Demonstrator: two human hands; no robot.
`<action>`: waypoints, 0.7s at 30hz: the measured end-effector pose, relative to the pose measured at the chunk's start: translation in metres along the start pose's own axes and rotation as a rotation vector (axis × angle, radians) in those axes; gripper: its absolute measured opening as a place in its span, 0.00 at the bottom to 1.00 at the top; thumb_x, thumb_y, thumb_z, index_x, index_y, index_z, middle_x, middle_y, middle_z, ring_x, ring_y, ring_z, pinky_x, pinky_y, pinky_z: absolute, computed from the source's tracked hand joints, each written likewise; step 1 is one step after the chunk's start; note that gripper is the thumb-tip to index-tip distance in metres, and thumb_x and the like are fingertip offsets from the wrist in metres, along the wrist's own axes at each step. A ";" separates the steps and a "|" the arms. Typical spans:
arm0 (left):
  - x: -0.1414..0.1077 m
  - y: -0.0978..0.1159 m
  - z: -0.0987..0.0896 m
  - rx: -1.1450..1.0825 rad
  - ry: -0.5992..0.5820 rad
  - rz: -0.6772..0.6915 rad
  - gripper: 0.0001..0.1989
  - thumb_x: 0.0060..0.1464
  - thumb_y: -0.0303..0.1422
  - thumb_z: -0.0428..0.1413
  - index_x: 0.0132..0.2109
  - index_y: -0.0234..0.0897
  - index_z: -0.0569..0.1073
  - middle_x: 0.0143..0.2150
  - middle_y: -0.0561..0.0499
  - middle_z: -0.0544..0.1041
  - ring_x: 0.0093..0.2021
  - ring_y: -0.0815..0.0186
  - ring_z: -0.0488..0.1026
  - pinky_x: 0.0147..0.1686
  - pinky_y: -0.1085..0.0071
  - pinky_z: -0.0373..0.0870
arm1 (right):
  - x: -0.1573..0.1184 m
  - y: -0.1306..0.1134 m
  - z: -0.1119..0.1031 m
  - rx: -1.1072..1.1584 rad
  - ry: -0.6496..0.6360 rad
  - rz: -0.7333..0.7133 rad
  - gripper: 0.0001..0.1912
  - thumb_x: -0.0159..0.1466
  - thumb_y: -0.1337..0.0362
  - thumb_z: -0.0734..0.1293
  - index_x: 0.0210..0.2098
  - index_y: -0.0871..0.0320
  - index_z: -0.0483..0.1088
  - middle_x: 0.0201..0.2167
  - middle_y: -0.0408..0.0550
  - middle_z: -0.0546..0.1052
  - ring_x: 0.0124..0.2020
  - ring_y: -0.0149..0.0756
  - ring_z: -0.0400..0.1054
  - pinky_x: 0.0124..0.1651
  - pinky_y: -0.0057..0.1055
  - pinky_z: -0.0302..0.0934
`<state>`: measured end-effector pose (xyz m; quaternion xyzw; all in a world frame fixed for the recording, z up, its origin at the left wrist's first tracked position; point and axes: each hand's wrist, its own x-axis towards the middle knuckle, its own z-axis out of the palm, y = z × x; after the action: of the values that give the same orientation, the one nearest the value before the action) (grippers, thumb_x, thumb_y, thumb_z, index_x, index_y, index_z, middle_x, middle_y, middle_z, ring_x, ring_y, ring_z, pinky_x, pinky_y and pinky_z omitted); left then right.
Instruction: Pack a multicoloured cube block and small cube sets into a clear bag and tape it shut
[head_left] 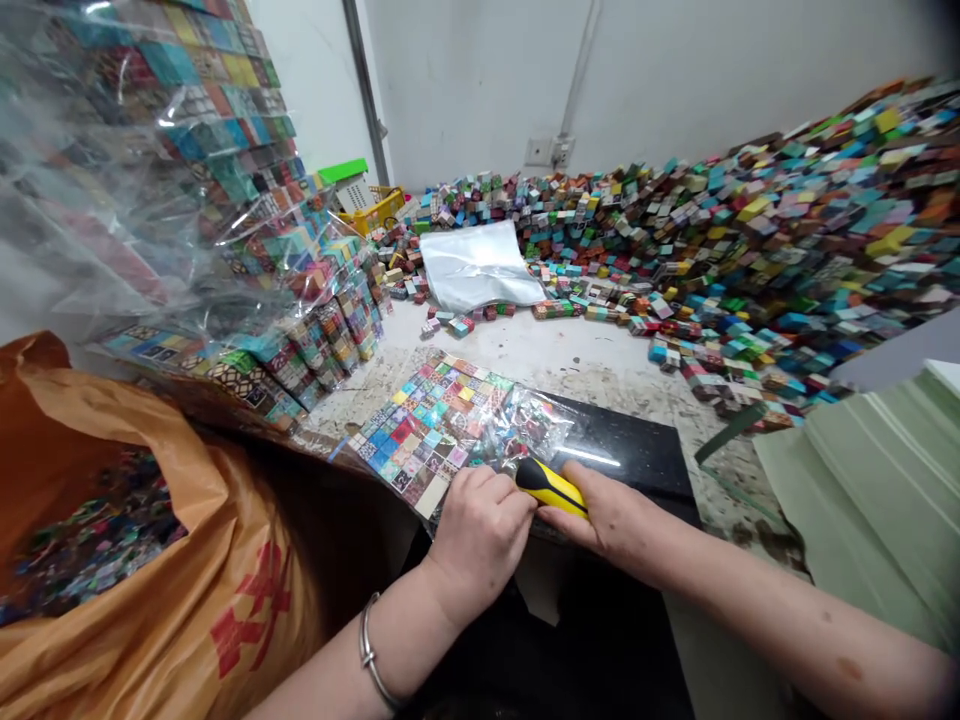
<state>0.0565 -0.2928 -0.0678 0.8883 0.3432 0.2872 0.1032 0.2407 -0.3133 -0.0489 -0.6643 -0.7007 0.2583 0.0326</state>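
Observation:
A flat slab of small patterned mosaic squares (420, 425) lies on the table, its right end covered by crinkled clear plastic film (529, 420) over a black board (630, 445). At the slab's near edge my left hand (484, 525) is closed, its fingers curled against the film; what they pinch is hidden. My right hand (611, 515) is wrapped round a yellow and black handled tool (553, 487), which points left and touches the film just beside my left hand. The tool's working end cannot be made out.
Plastic-wrapped stacks of patterned blocks (225, 130) rise at the left. An orange bag (247, 540) of scraps stands at the lower left. Loose blocks (637, 220) are heaped along the wall, with a white sheet (480, 265) before them. Green sheets (877, 490) lie at the right.

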 end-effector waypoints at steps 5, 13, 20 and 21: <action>0.029 -0.008 -0.021 -0.164 0.032 -0.015 0.07 0.57 0.31 0.49 0.36 0.34 0.71 0.34 0.48 0.72 0.38 0.64 0.67 0.42 0.64 0.65 | 0.003 0.003 0.004 -0.106 0.053 -0.060 0.16 0.60 0.52 0.59 0.34 0.60 0.63 0.31 0.51 0.68 0.30 0.39 0.65 0.34 0.33 0.58; 0.108 0.002 0.025 -0.034 -0.222 0.175 0.23 0.59 0.40 0.47 0.56 0.30 0.62 0.58 0.42 0.62 0.61 0.57 0.54 0.60 0.60 0.52 | 0.009 -0.001 0.002 0.013 0.034 -0.010 0.29 0.55 0.57 0.63 0.51 0.69 0.62 0.45 0.64 0.71 0.45 0.51 0.67 0.46 0.40 0.60; 0.115 -0.005 0.041 -0.039 -0.385 0.247 0.18 0.60 0.36 0.44 0.52 0.30 0.66 0.56 0.43 0.66 0.61 0.58 0.54 0.61 0.59 0.51 | 0.008 -0.016 -0.010 -0.067 0.054 0.095 0.28 0.54 0.58 0.65 0.51 0.67 0.66 0.42 0.63 0.74 0.42 0.51 0.69 0.43 0.41 0.64; 0.115 -0.005 0.040 -0.042 -0.378 0.253 0.17 0.60 0.35 0.44 0.51 0.30 0.67 0.54 0.43 0.67 0.60 0.59 0.55 0.61 0.59 0.52 | 0.009 -0.017 -0.011 -0.081 0.061 0.086 0.29 0.54 0.58 0.65 0.52 0.67 0.65 0.45 0.64 0.73 0.44 0.51 0.68 0.45 0.41 0.63</action>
<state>0.1461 -0.2117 -0.0520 0.9599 0.1977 0.1336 0.1475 0.2284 -0.3012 -0.0349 -0.7023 -0.6799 0.2103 0.0159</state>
